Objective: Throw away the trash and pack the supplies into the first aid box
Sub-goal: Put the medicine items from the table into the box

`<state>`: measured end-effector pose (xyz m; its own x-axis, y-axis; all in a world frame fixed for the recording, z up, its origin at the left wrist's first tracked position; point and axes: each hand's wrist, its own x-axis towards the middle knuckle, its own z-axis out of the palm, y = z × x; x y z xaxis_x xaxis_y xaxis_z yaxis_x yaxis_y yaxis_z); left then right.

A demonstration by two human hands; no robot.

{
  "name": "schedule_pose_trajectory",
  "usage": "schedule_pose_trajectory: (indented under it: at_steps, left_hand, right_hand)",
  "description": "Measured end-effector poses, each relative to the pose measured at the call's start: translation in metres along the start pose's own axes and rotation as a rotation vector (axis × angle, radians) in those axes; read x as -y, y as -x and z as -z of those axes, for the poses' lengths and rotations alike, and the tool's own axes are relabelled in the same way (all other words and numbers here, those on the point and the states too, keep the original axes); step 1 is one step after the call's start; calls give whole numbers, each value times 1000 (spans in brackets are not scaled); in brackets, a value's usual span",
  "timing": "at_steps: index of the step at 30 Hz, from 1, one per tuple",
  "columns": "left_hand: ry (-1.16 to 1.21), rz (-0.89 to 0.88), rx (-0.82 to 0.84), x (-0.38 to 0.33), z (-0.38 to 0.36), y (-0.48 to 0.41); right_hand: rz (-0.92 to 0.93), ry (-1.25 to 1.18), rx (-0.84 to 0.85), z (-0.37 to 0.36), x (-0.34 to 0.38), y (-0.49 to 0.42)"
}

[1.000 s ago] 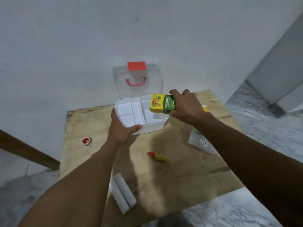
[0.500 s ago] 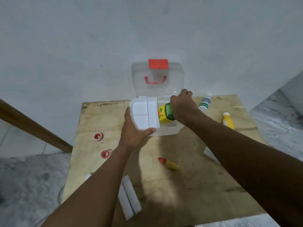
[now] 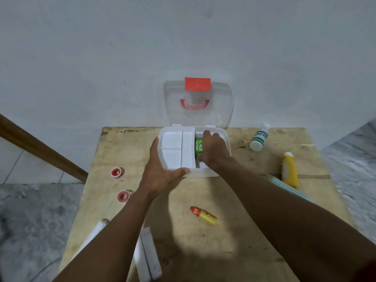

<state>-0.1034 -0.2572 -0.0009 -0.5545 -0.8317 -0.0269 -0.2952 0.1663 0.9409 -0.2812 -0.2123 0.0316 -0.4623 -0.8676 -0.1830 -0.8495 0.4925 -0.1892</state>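
Observation:
The white first aid box (image 3: 227,139) stands open at the table's back edge, its clear lid (image 3: 198,104) with a red latch upright against the wall. A white divided tray (image 3: 177,149) fills the box's left half. My left hand (image 3: 162,169) grips the box's front left corner. My right hand (image 3: 213,153) reaches into the right half and presses on a green herbal carton (image 3: 198,145), which lies inside the box mostly under my fingers.
On the wooden table (image 3: 234,231) lie two red tape rolls (image 3: 116,172) (image 3: 124,196), a small yellow red-capped bottle (image 3: 203,215), white gauze rolls (image 3: 148,255), a white green-labelled bottle (image 3: 258,137), a yellow bottle (image 3: 289,170) and a striped packet (image 3: 284,185). A wooden rail (image 3: 40,147) slants at left.
My right hand carried the green and yellow carton from above the box down into its right half. The left hand stayed on the box. The camera view shifted, showing more of the table.

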Motion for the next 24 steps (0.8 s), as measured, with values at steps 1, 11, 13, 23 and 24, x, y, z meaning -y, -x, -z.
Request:
schedule_pose_trajectory:
  at_steps: [1,11,13,23,24]
  left_hand:
    - [-2,4,-2,0,0,0]
    - [-42,21,-16,1,-1,0]
    - [-54,19,-19,1,-2,-1]
    - [-35,11,-5,-7,2,4]
    - [-31,6,-4,-8,3,4]
  right_hand:
    - [-11,-49,7,-1,-1,-2]
    - [-7,-126,52,-12,4,-16]
    - [-1,-123,78,-12,4,-17]
    - [-76,-266,27,-3,7,-2]
    - [-74,-268,-13,-1,6,3]
